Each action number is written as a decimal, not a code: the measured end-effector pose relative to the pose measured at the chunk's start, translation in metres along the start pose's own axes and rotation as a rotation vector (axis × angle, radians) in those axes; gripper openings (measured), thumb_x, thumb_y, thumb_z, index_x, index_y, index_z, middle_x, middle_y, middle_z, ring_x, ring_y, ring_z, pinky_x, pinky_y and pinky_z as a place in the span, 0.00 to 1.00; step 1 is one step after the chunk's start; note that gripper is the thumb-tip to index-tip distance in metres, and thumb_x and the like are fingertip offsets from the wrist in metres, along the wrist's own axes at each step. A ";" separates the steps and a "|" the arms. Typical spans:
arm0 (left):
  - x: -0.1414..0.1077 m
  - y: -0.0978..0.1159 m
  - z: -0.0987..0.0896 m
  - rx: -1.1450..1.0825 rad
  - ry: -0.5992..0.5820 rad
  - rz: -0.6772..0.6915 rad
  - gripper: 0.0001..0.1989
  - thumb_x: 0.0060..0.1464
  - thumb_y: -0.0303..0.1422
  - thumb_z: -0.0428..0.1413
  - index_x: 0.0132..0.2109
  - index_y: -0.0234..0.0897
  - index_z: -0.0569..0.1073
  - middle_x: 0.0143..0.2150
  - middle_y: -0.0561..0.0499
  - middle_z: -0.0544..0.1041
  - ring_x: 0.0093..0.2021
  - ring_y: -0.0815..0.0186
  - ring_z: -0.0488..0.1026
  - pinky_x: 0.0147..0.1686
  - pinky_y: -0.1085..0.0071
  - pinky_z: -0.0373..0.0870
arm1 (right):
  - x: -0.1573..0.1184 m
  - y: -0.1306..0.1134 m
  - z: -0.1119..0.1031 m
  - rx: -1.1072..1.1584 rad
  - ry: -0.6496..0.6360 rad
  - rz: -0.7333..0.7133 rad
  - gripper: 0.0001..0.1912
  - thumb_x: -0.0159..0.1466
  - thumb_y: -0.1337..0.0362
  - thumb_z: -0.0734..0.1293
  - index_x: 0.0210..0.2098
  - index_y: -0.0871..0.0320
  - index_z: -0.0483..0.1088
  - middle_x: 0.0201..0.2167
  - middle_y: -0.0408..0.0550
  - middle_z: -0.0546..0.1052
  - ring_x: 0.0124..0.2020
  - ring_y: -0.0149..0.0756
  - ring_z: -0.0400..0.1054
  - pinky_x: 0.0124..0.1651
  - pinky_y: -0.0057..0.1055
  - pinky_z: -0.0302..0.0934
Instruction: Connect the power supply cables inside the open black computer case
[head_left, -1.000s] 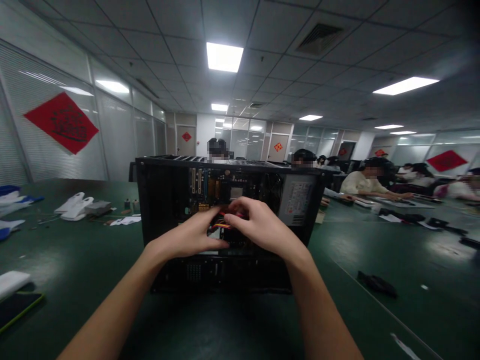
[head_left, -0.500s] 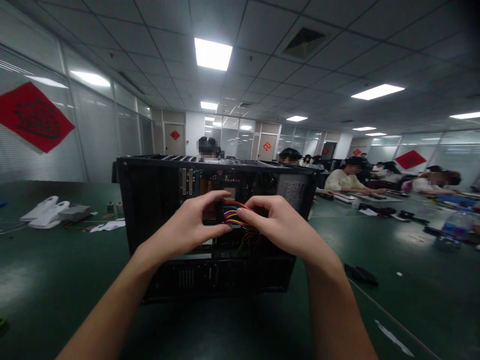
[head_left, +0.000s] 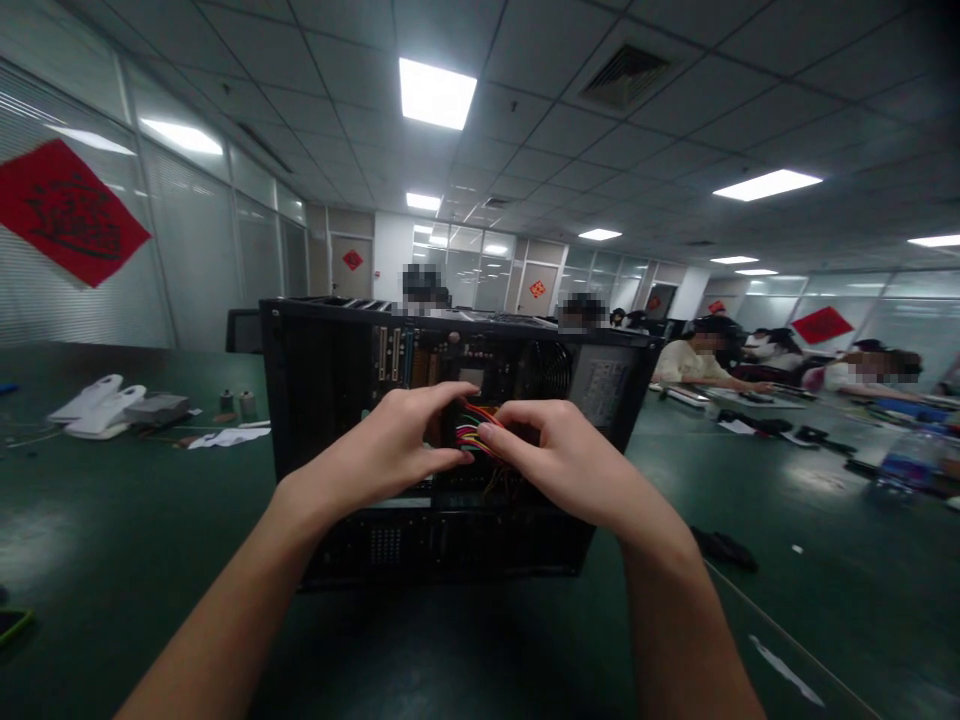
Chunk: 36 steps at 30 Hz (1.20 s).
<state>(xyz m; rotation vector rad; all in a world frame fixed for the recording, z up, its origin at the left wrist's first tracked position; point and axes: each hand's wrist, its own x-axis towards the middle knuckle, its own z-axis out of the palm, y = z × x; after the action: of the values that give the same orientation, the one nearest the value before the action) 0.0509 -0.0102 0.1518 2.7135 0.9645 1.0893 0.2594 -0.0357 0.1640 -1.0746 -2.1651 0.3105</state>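
Observation:
A black computer case stands on the green table, its open side facing me. Inside it show a circuit board with slots, a fan and a silver labelled unit. In front of the board, my right hand pinches a bundle of coloured wires between thumb and fingers. My left hand is curved round the left end of the same bundle, thumb below and fingers above. Whatever connector sits at that end is dark and mostly hidden.
White plastic items, a grey box and small cylinders lie on the table at left. A black item and a large bottle are at right. Several people sit beyond.
The case and both hands appear slightly further right as the view has shifted. The wires are still between the hands, bunched a little differently.

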 end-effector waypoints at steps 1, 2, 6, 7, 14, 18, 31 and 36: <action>0.000 0.000 -0.001 0.018 -0.005 0.004 0.31 0.52 0.33 0.63 0.62 0.39 0.65 0.55 0.45 0.76 0.47 0.60 0.76 0.48 0.66 0.73 | 0.000 -0.001 0.002 -0.010 -0.002 -0.004 0.17 0.68 0.57 0.62 0.28 0.59 0.73 0.24 0.41 0.74 0.25 0.28 0.63 0.27 0.26 0.50; 0.000 0.000 -0.001 0.036 -0.010 0.007 0.31 0.52 0.33 0.63 0.62 0.38 0.66 0.55 0.45 0.76 0.50 0.59 0.75 0.50 0.66 0.72 | 0.001 -0.001 0.003 -0.015 -0.002 -0.008 0.17 0.69 0.57 0.62 0.28 0.59 0.73 0.24 0.41 0.73 0.25 0.28 0.63 0.27 0.26 0.50; 0.000 -0.003 0.001 0.088 -0.024 0.014 0.28 0.52 0.31 0.62 0.60 0.37 0.68 0.56 0.44 0.75 0.54 0.58 0.74 0.54 0.63 0.70 | 0.001 -0.001 0.007 -0.013 -0.020 -0.028 0.15 0.69 0.58 0.62 0.30 0.59 0.72 0.24 0.40 0.73 0.26 0.28 0.62 0.28 0.25 0.50; 0.001 -0.005 0.001 0.094 -0.024 0.018 0.27 0.53 0.30 0.62 0.60 0.37 0.68 0.56 0.44 0.75 0.54 0.58 0.73 0.54 0.63 0.70 | 0.002 0.000 0.008 -0.010 -0.031 -0.032 0.16 0.69 0.58 0.61 0.29 0.59 0.72 0.24 0.40 0.73 0.25 0.28 0.62 0.28 0.25 0.50; 0.003 -0.019 0.009 0.075 -0.037 0.061 0.22 0.57 0.26 0.56 0.58 0.37 0.66 0.54 0.44 0.75 0.54 0.58 0.73 0.53 0.63 0.70 | 0.020 0.031 0.023 -0.055 0.075 -0.176 0.16 0.72 0.62 0.55 0.32 0.59 0.69 0.28 0.43 0.72 0.30 0.32 0.66 0.34 0.28 0.58; 0.004 -0.033 0.018 0.007 -0.018 0.056 0.24 0.55 0.25 0.56 0.59 0.38 0.63 0.55 0.44 0.73 0.57 0.57 0.71 0.55 0.61 0.68 | 0.036 0.058 0.042 -0.173 0.256 -0.377 0.18 0.66 0.74 0.58 0.54 0.57 0.65 0.52 0.54 0.70 0.53 0.41 0.65 0.55 0.39 0.61; 0.017 -0.070 0.062 0.046 0.172 -0.169 0.10 0.54 0.26 0.56 0.44 0.39 0.75 0.42 0.50 0.81 0.42 0.62 0.78 0.43 0.68 0.73 | 0.044 0.099 0.066 -0.470 0.204 -0.334 0.13 0.68 0.73 0.58 0.49 0.61 0.69 0.52 0.57 0.69 0.54 0.43 0.63 0.57 0.38 0.61; 0.016 -0.082 0.075 0.199 0.129 -0.180 0.09 0.55 0.27 0.57 0.43 0.39 0.79 0.46 0.48 0.81 0.49 0.56 0.77 0.51 0.61 0.71 | 0.044 0.100 0.071 -0.530 0.099 -0.210 0.13 0.66 0.72 0.60 0.48 0.58 0.68 0.45 0.53 0.70 0.48 0.43 0.64 0.47 0.35 0.62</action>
<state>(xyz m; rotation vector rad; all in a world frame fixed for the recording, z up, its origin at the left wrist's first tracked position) 0.0648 0.0771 0.0823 2.6632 1.3773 1.2049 0.2535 0.0678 0.0843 -1.0916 -2.3018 -0.4283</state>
